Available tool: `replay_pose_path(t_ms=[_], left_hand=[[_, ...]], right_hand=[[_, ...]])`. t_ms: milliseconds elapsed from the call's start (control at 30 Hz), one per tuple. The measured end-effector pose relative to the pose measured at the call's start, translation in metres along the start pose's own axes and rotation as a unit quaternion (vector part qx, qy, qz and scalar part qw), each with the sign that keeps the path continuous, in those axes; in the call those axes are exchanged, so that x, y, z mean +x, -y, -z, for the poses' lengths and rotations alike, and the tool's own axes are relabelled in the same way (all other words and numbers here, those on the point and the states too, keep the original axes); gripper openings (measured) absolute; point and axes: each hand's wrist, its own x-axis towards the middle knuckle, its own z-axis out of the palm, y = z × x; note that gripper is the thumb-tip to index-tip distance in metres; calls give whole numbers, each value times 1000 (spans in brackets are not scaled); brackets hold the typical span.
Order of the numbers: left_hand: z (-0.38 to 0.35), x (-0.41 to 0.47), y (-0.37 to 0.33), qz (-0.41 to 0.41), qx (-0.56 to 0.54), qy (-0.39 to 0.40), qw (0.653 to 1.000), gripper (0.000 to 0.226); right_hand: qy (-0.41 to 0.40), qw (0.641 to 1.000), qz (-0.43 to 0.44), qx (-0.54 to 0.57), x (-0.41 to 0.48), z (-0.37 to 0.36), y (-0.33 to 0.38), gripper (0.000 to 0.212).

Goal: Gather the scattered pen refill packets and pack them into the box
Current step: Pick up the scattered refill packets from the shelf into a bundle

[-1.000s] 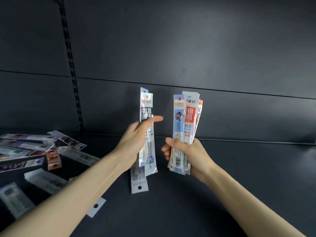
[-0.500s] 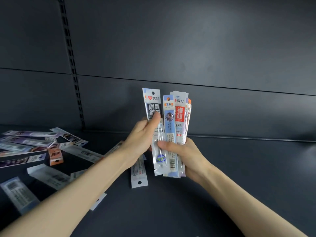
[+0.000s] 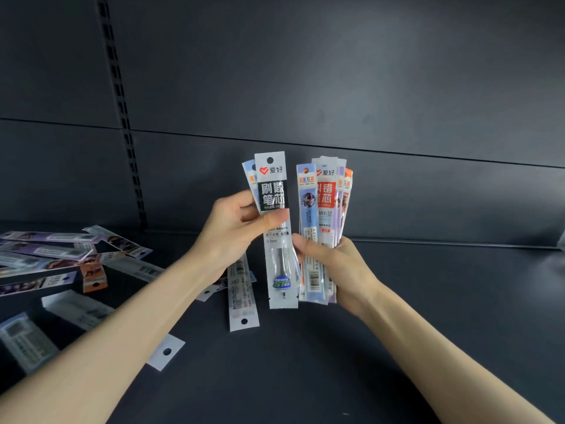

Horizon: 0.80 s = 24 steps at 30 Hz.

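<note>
My left hand [image 3: 237, 228] holds two pen refill packets upright; the front one is a white-and-black packet [image 3: 276, 240], with a blue-edged one behind it. My right hand [image 3: 333, 267] grips a bundle of several refill packets [image 3: 324, 215], also upright, just right of the left hand's pair. The two sets stand side by side with a narrow gap. Several more packets [image 3: 61, 255] lie scattered on the dark shelf at the left, and one white packet [image 3: 243, 296] lies flat under my hands. No box is in view.
The dark shelf surface [image 3: 428, 316] extends to the right. A dark back panel [image 3: 336, 87] with a slotted upright rail [image 3: 122, 117] rises behind. A loose white packet end [image 3: 166, 351] lies near my left forearm.
My left hand brought its packets up against the right hand's bundle half a second ago; now they sit slightly apart, and the black-labelled packet faces me fully.
</note>
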Motion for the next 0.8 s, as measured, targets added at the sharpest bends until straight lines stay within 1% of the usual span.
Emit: replay_pose_path(t_ms=[100, 167, 267, 300, 333, 367, 400, 433, 533, 567, 600, 633, 700, 733, 767, 800], left_hand=[[2, 1, -5, 2, -18, 10, 1000, 18], [4, 1, -7, 22, -37, 10, 999, 18], [1, -1, -5, 39, -54, 12, 998, 25], [-1, -3, -5, 41, -56, 14, 997, 26], [-4, -5, -6, 38, -52, 16, 998, 26], [-6, -7, -7, 31, -45, 19, 998, 27], [-8, -8, -7, 18, -28, 15, 999, 29], [-10, -8, -8, 6, -8, 9, 1000, 35], [-11, -6, -7, 4, 37, -31, 999, 57], [-12, -3, -7, 7, 43, -37, 998, 63], [-13, 0, -9, 11, 41, -27, 999, 64], [-14, 3, -13, 22, 22, 0, 1000, 61], [-20, 9, -22, 47, -36, 86, 995, 45], [-26, 11, -26, 54, -41, 119, 991, 38], [-32, 11, -27, 59, -24, 131, 989, 33], [-37, 11, -25, 64, -1, 123, 990, 31]], right_hand=[[-25, 1000, 18, 1, 2, 2, 3, 14], [-11, 999, 24, 19, 2, 5, 2, 24], [69, 997, 27, -9, 2, 2, -6, 52], [99, 994, 29, -28, 0, -2, -7, 55], [122, 991, 30, -44, -1, -4, -9, 49], [137, 989, 24, -49, -3, -7, -8, 38], [143, 988, 18, -51, -4, -9, -7, 27], [140, 989, 8, -53, -5, -10, -4, 21], [113, 992, 11, -56, -1, -8, -5, 16], [106, 992, 23, -56, -1, -7, -4, 16], [98, 992, 41, -62, 1, -5, -5, 17], [94, 991, 59, -75, 1, -5, -4, 18], [86, 988, 85, -97, 2, -4, -6, 20], [88, 986, 88, -109, 3, -3, -6, 21], [94, 984, 82, -127, 3, -3, -6, 21], [101, 981, 72, -151, 3, -2, -7, 21]])
